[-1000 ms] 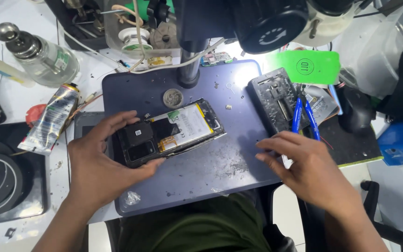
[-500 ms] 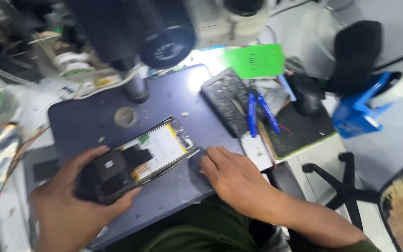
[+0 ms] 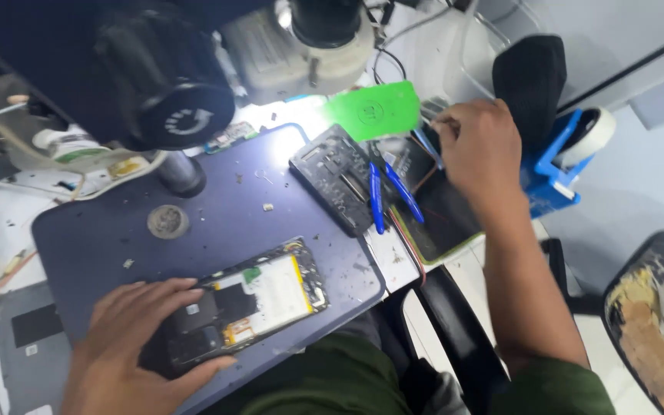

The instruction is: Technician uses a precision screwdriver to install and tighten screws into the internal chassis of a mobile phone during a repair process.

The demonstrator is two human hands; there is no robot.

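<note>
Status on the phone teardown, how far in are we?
Done: the opened smartphone with white battery lies back-off on the dark blue work mat, its insides exposed; a black plastic phone frame sits apart. In hand: the left hand steadies the phone, and the right hand reaches at the tools near the blue-handled cutters. Left: the battery and boards remain in place.

Left hand (image 3: 128, 346) on opened phone (image 3: 249, 301)
</note>
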